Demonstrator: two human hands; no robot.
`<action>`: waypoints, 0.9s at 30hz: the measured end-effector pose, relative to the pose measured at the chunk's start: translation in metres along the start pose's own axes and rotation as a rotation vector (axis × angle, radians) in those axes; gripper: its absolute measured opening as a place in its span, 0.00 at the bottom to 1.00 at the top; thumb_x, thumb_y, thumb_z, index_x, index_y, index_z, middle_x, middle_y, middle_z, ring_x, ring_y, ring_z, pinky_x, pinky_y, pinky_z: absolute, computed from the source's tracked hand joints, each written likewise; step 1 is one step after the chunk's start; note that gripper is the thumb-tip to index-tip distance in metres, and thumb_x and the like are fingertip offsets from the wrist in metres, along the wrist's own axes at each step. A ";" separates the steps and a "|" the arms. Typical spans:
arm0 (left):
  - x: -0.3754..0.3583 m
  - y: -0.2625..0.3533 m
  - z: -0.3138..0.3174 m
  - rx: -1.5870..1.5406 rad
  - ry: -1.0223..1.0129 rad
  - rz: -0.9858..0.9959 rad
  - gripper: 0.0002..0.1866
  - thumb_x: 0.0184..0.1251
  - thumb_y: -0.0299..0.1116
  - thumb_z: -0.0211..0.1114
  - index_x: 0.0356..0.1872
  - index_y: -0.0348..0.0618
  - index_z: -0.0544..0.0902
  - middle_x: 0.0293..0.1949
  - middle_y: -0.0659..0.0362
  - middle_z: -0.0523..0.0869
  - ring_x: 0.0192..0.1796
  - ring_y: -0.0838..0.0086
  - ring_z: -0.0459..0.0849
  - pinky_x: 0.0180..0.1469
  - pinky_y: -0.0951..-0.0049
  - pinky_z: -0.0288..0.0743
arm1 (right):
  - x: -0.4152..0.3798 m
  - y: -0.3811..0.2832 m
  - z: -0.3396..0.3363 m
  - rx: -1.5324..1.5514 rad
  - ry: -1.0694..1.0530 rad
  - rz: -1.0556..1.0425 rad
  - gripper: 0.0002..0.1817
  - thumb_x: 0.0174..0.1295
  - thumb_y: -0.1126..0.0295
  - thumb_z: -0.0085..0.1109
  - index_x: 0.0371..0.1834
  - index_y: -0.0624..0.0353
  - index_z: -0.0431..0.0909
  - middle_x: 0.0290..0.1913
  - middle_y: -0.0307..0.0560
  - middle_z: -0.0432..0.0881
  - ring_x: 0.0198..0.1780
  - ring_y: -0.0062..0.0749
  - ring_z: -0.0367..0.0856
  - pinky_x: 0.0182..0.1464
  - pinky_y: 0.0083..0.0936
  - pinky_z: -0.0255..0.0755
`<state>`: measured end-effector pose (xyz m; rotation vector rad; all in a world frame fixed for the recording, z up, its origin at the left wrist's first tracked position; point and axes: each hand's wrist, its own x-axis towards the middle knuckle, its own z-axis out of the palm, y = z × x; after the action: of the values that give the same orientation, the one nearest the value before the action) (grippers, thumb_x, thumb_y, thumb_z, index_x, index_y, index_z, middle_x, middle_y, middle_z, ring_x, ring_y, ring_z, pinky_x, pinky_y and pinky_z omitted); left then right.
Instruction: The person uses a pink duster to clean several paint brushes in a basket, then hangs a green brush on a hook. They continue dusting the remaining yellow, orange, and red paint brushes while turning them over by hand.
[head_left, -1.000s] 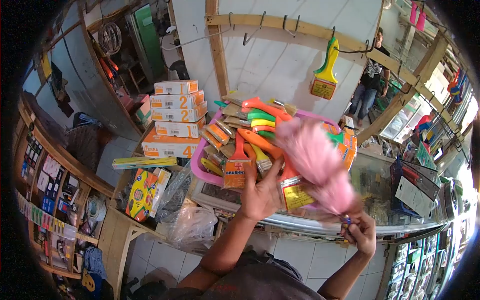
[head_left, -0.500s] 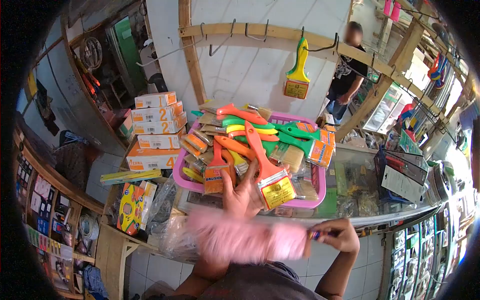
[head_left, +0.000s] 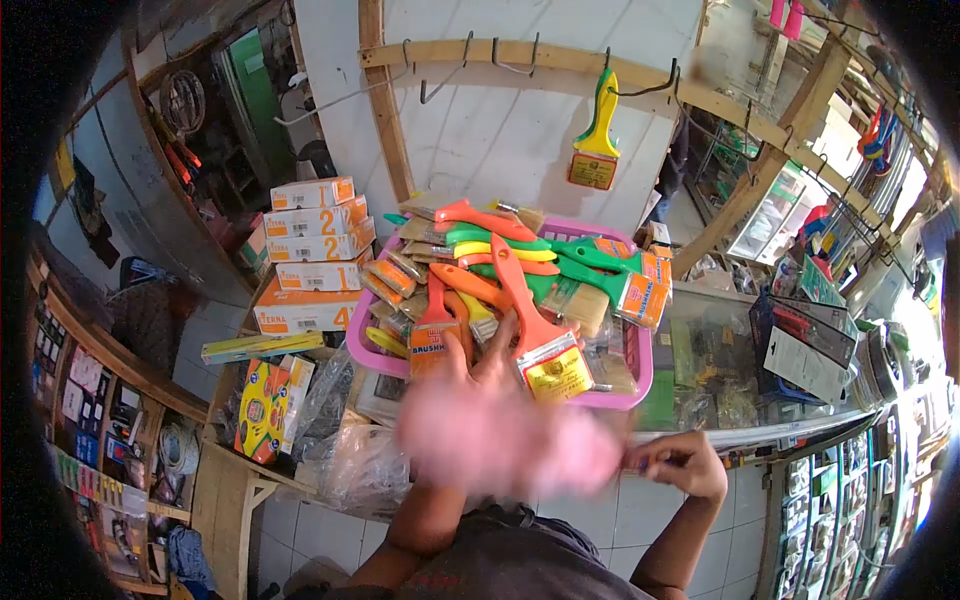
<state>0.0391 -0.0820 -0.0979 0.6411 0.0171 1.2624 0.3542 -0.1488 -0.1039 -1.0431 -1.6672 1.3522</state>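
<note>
My left hand (head_left: 478,358) grips the near edge of a pink basket (head_left: 635,382) piled with several paintbrushes with orange, green and yellow handles; a big orange brush (head_left: 535,330) lies by my fingers. My right hand (head_left: 683,464) holds the handle of a pink feather duster (head_left: 505,442), whose blurred head sweeps in front of my left wrist, below the basket. The basket rests on a glass display counter (head_left: 735,385).
Stacked numbered cartons (head_left: 318,250) stand left of the basket. A yellow-green brush (head_left: 597,135) hangs from a hook on the wooden rail above. Plastic bags and a yellow package (head_left: 265,405) sit on a low table at left. Shelves of goods line the right.
The duster has swung down from over the basket's right side to below the basket, crossing my left arm. The person in the background has gone from view.
</note>
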 end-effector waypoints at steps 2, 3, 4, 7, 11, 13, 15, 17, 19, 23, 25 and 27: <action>0.005 -0.001 -0.026 0.071 -0.030 -0.023 0.53 0.65 0.80 0.33 0.81 0.51 0.50 0.78 0.56 0.58 0.79 0.59 0.57 0.77 0.49 0.51 | 0.000 0.001 0.000 -0.098 -0.148 -0.064 0.10 0.64 0.72 0.67 0.44 0.65 0.81 0.32 0.38 0.85 0.28 0.14 0.74 0.28 0.16 0.68; 0.002 -0.002 -0.027 0.219 0.138 -0.010 0.53 0.63 0.81 0.32 0.81 0.54 0.48 0.78 0.56 0.58 0.78 0.59 0.58 0.77 0.49 0.50 | 0.001 -0.001 0.003 -0.022 -0.002 -0.029 0.11 0.63 0.71 0.68 0.45 0.65 0.82 0.34 0.39 0.85 0.28 0.14 0.75 0.28 0.16 0.68; 0.001 -0.004 -0.027 -0.140 0.061 -0.001 0.53 0.63 0.81 0.32 0.81 0.55 0.47 0.79 0.57 0.57 0.79 0.60 0.57 0.77 0.49 0.50 | 0.004 -0.003 0.008 0.053 0.145 0.009 0.12 0.63 0.70 0.69 0.45 0.65 0.83 0.35 0.39 0.85 0.28 0.15 0.75 0.28 0.16 0.69; 0.000 -0.002 -0.017 0.010 0.045 -0.042 0.53 0.62 0.82 0.30 0.82 0.58 0.46 0.80 0.60 0.55 0.79 0.60 0.55 0.77 0.45 0.49 | 0.008 -0.012 0.023 0.127 0.401 0.083 0.15 0.62 0.67 0.72 0.47 0.65 0.86 0.38 0.42 0.86 0.30 0.17 0.77 0.30 0.17 0.70; 0.005 -0.002 -0.014 0.015 -0.095 -0.029 0.52 0.64 0.81 0.28 0.82 0.57 0.45 0.79 0.47 0.55 0.79 0.56 0.58 0.77 0.43 0.48 | 0.000 -0.004 0.029 -0.123 -0.139 -0.177 0.11 0.65 0.71 0.66 0.46 0.65 0.84 0.37 0.43 0.86 0.31 0.18 0.77 0.34 0.18 0.73; 0.006 -0.011 -0.031 -0.536 -0.328 0.026 0.53 0.65 0.80 0.31 0.81 0.53 0.47 0.77 0.51 0.61 0.77 0.54 0.61 0.77 0.44 0.49 | 0.000 0.010 0.022 0.002 0.167 -0.056 0.10 0.62 0.71 0.69 0.43 0.65 0.85 0.37 0.43 0.87 0.31 0.17 0.77 0.36 0.19 0.73; 0.004 -0.006 -0.001 -0.151 0.041 0.047 0.52 0.66 0.78 0.35 0.80 0.49 0.51 0.76 0.55 0.63 0.76 0.55 0.63 0.75 0.45 0.55 | 0.007 -0.004 0.027 0.212 0.467 0.046 0.09 0.60 0.73 0.71 0.41 0.65 0.86 0.37 0.44 0.88 0.32 0.17 0.78 0.37 0.20 0.74; 0.005 -0.006 -0.004 -0.069 -0.069 0.039 0.52 0.66 0.78 0.35 0.80 0.49 0.51 0.78 0.54 0.59 0.77 0.54 0.61 0.74 0.44 0.58 | -0.007 0.011 0.012 -0.054 0.184 -0.006 0.10 0.62 0.73 0.69 0.44 0.66 0.84 0.35 0.44 0.87 0.32 0.17 0.78 0.35 0.19 0.73; 0.008 -0.008 0.003 -0.119 -0.157 0.047 0.52 0.67 0.78 0.35 0.81 0.50 0.47 0.78 0.46 0.55 0.78 0.52 0.58 0.74 0.42 0.56 | -0.006 0.002 0.013 -0.147 -0.072 -0.132 0.10 0.63 0.74 0.67 0.46 0.65 0.83 0.33 0.44 0.87 0.33 0.19 0.79 0.35 0.19 0.73; 0.005 -0.020 0.026 -0.051 -0.005 0.182 0.49 0.69 0.76 0.31 0.81 0.53 0.47 0.79 0.47 0.52 0.80 0.53 0.53 0.77 0.41 0.49 | 0.001 -0.005 0.036 0.147 0.456 0.008 0.08 0.58 0.72 0.73 0.35 0.65 0.85 0.33 0.45 0.88 0.39 0.20 0.83 0.41 0.22 0.76; 0.001 -0.030 0.027 -0.078 -0.030 0.238 0.48 0.69 0.76 0.27 0.81 0.52 0.44 0.81 0.53 0.49 0.81 0.55 0.50 0.78 0.43 0.46 | -0.011 0.000 0.034 -0.032 0.272 -0.047 0.08 0.58 0.72 0.73 0.35 0.66 0.85 0.33 0.43 0.88 0.37 0.20 0.82 0.39 0.21 0.75; 0.004 -0.035 0.026 0.067 -0.092 0.276 0.48 0.68 0.77 0.27 0.82 0.59 0.41 0.81 0.52 0.48 0.81 0.54 0.49 0.77 0.41 0.45 | -0.011 -0.017 0.026 -0.180 -0.036 -0.195 0.09 0.57 0.73 0.73 0.37 0.66 0.85 0.34 0.43 0.88 0.37 0.21 0.82 0.38 0.20 0.75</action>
<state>0.0804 -0.0956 -0.0914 0.7778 -0.1093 1.5014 0.3330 -0.1710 -0.0925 -0.9329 -1.8915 1.1174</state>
